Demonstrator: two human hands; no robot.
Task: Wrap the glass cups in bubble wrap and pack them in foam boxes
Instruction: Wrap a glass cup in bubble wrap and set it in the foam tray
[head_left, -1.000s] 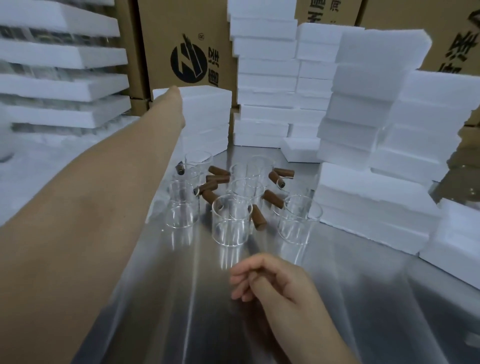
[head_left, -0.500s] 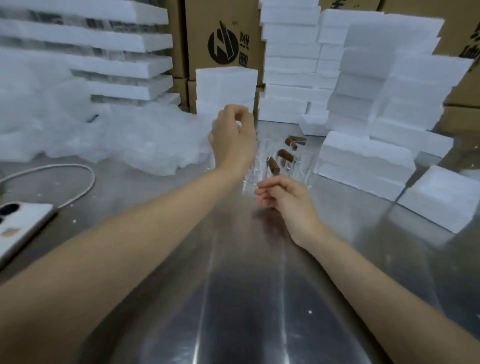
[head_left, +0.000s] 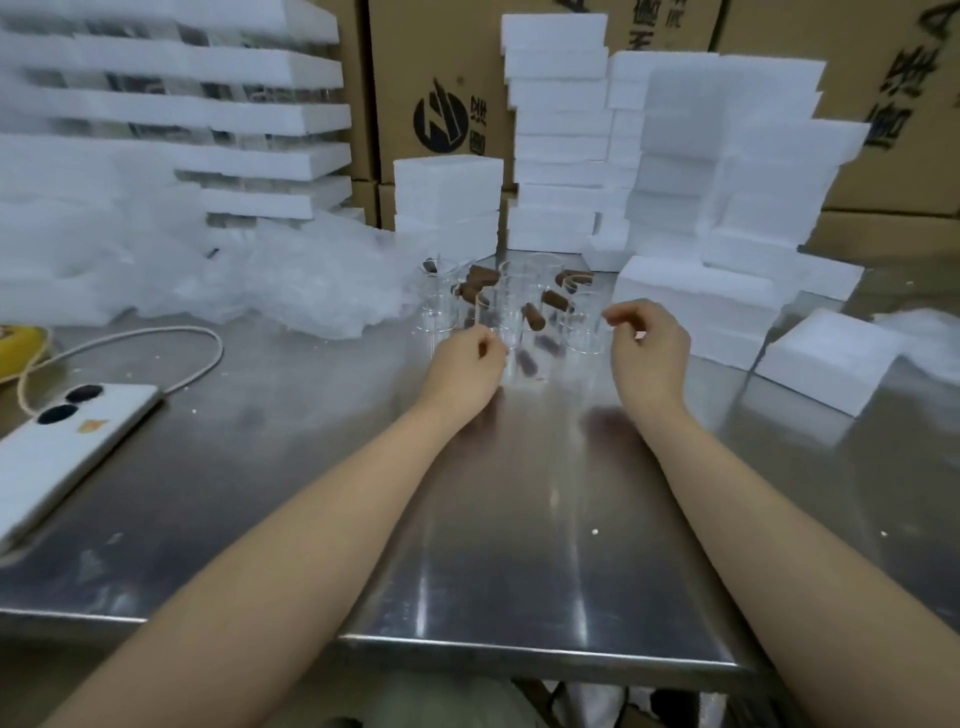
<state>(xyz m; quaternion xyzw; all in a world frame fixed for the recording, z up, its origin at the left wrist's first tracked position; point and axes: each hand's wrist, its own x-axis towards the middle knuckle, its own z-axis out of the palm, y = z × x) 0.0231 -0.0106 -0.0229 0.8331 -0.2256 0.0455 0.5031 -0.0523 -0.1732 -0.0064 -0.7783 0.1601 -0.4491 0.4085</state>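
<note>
Hands curled (whether pinching anything, unclear) — left hand (head_left: 466, 366), right hand (head_left: 650, 358) — before glass cups (head_left: 511, 312).

Illumination is bright and even. The steel bench (head_left: 234, 415) carries long streaks of glare and dull reflections. Shadows are faint. The glass cups (head_left: 511, 312) and foam boxes (head_left: 558, 130) are smeared by motion blur. Wide-angle bowing is evident towards the frame edges.

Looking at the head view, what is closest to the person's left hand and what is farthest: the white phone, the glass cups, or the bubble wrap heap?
1. Glass cups, just beyond the left hand.
2. Bubble wrap heap, back and to the left.
3. White phone, far left.
</note>
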